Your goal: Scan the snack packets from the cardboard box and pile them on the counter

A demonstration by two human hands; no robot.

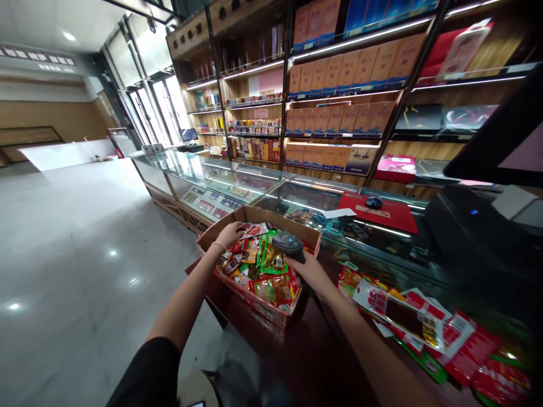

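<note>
A cardboard box (271,314) full of small, shiny snack packets sits in front of me on a dark red table. My left hand (230,234) reaches over its left side, fingers closed on the edge of a red-and-white snack packet (253,229) near the back. In my right hand (313,273) is a dark handheld barcode scanner (288,243), its head over the middle of the box. Below the scanner head lies a green-and-gold packet (271,254). Part of the scanner's handle is hidden by my right hand.
More snack packets (407,322) are heaped at the right of the dark red table (292,362). Behind stands a glass display counter (229,175) bearing a red mat (382,213) and a computer mouse (374,202). A dark monitor (492,141) overhangs the right side. Stocked shelves line the wall.
</note>
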